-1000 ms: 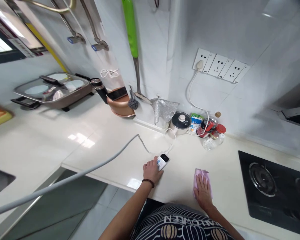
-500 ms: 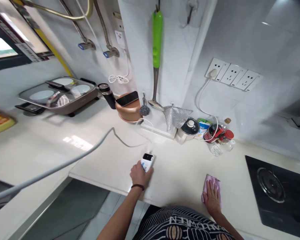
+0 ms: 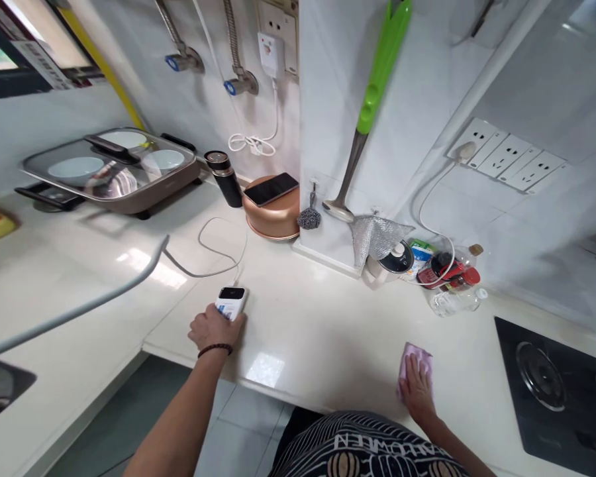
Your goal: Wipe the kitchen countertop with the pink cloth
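My left hand [image 3: 215, 329] is closed round a white power bank [image 3: 230, 301] with a dark display end, resting on the counter near its front edge. A thin white cable [image 3: 237, 273] runs from the far end of the power bank. To the right, my right hand [image 3: 417, 387] lies flat on a folded pink cloth [image 3: 413, 350], pressing it to the countertop. Its fingers are stretched out, and part of the cloth is hidden under the palm.
Behind the power bank stand a copper-coloured pot [image 3: 272, 217] with a phone [image 3: 271, 189] on it and a black flask [image 3: 223, 179]. A lidded electric pan [image 3: 159, 185] sits at left. Several bottles [image 3: 457, 301] stand at right, beside a black stove [image 3: 536, 391]. A grey hose [image 3: 79, 308] crosses the left.
My left hand has slid the power bank to the left along the counter, and its cable now lies in a wider loop. My right hand stays on the cloth, shifted slightly. The view has turned.
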Tool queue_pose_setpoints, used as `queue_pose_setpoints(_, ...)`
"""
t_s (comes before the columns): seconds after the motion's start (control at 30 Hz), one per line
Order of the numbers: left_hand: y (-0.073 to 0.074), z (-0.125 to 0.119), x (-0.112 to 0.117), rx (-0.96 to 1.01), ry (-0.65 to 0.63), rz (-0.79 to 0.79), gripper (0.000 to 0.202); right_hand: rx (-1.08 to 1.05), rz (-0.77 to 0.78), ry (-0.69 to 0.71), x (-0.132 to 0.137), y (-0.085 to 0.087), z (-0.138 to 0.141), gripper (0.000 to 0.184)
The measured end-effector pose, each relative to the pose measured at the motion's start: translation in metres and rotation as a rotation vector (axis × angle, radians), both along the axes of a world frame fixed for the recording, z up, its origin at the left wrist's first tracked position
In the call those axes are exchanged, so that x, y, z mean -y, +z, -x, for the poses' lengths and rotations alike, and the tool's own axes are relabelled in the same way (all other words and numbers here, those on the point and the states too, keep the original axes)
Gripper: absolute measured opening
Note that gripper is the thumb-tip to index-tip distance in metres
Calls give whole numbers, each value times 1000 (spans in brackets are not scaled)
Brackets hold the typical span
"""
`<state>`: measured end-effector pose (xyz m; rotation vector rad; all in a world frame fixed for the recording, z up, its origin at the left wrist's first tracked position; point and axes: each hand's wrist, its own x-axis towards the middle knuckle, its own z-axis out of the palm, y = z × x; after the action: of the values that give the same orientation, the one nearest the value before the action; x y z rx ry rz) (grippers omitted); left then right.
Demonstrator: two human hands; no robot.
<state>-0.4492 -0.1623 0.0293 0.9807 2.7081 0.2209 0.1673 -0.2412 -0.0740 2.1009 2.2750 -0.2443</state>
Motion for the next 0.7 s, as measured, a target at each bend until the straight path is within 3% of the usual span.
queue_pose_setpoints(0.2, 0, 3, -4, 18, -17, 17, 68, -55, 118, 304, -35, 27, 96, 66)
queue_pose_setpoints(0.3, 5, 0, -2, 49, -7, -20, 78, -23, 196, 306, -81, 44, 134, 67)
queue_pose_setpoints(0.43, 6, -16, 19, 28, 67, -255, 87, 42, 244, 247, -157, 64, 170, 67)
queue_pose_setpoints(0.6, -27, -47, 72, 4, 208, -483, 69, 87, 260, 144, -226, 68, 208, 68)
queue_pose_setpoints(0.7, -45, -69, 96, 90, 28, -469, 57, 49, 273, 88, -243, 66, 221, 67)
